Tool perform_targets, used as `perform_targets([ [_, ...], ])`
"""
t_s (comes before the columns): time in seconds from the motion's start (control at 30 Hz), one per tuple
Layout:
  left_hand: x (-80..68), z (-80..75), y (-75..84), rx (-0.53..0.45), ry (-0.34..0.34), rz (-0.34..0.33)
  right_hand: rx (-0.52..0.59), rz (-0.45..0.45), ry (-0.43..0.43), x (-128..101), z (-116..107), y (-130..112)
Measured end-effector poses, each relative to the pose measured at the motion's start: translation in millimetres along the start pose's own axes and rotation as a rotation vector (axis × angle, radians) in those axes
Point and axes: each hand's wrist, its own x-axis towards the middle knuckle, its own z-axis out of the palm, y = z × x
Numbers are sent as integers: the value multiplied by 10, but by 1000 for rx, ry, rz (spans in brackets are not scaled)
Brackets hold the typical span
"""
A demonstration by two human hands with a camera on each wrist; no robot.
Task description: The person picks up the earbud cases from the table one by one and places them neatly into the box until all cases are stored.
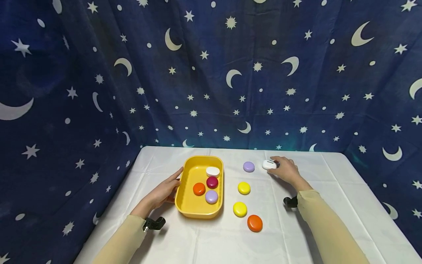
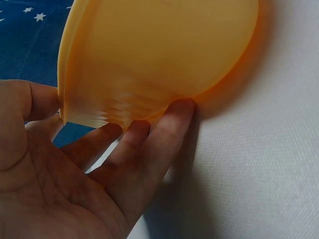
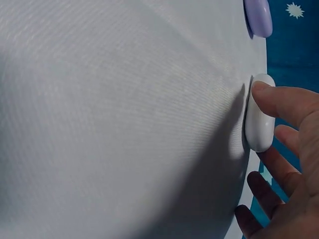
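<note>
Head view: left hand (image 1: 165, 191) lies flat against the left outer wall of the yellow tray (image 1: 186, 205), fingers straight and close together, thumb near the rim. The tray sits left of centre on the white table (image 1: 329, 176) and holds four discs: white disc (image 1: 213, 171) at the far end, dark red disc (image 1: 212, 182), orange disc (image 1: 199, 189), lilac disc (image 1: 211, 197). Right hand (image 1: 286, 169) is at the far right of the table, fingers curled over a white pebble (image 1: 268, 164) that is still down on the cloth. Loose on the table: purple disc (image 1: 248, 167) just left of the pebble, two yellow discs (image 1: 244, 188) (image 1: 240, 209) nearer, a second orange disc (image 1: 255, 223) nearest. Starry blue curtain (image 1: 211, 73) behind.

Left wrist view: the fingers (image 2: 149, 144) are straight, side by side, tips pressed on the tray's (image 2: 159, 55) lower outer wall; thumb (image 2: 35, 99) on its edge. Nothing gripped.

Right wrist view: white pebble (image 3: 259, 119) rests on the table (image 3: 124, 114), pinched by the fingers: one fingertip (image 3: 279, 102) on its top side, the others (image 3: 281, 164) curled beneath. Purple disc (image 3: 258, 17) lies near it but apart.
</note>
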Motion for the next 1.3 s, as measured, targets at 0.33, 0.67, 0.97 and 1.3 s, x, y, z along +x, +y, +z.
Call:
perform_targets([
  [0.33, -14, 13, 6, 0, 10, 1, -21, -10, 28, -8, 41, 31],
  [0.67, -8, 14, 5, 6, 21, -10, -23, -12, 43, -14, 68, 46],
  [0.97, -7, 12, 25, 32, 26, -27, -39, 0, 58, -29, 76, 39],
  [1.3, -8, -6, 37, 29, 26, -16, -7, -32, 67, -52, 59, -30],
])
